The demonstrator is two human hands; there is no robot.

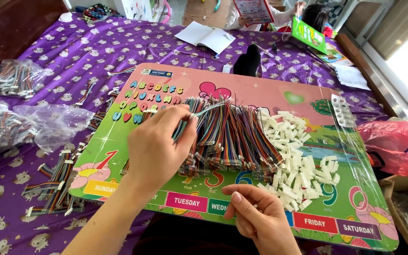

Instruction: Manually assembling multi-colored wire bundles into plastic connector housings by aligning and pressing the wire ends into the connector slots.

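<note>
A colourful children's lap board (270, 97) lies on a purple patterned bedspread. On it rests a thick heap of multicoloured ribbon cables (232, 137) beside a pile of small white plastic connectors (296, 156). My left hand (156, 146) pinches one ribbon cable (208, 109) by its end and lifts it over the heap. My right hand (258, 215) hovers at the board's near edge with its fingers curled; a small white connector seems to sit in them, but I cannot make it out clearly.
Finished cable bundles (55, 184) lie left of the board. Clear plastic bags of cables (12, 78) sit at far left. A red plastic bag (395, 144) and a pill blister pack (343, 111) are at right. An open notebook (206, 37) lies beyond; another person sits at the far end.
</note>
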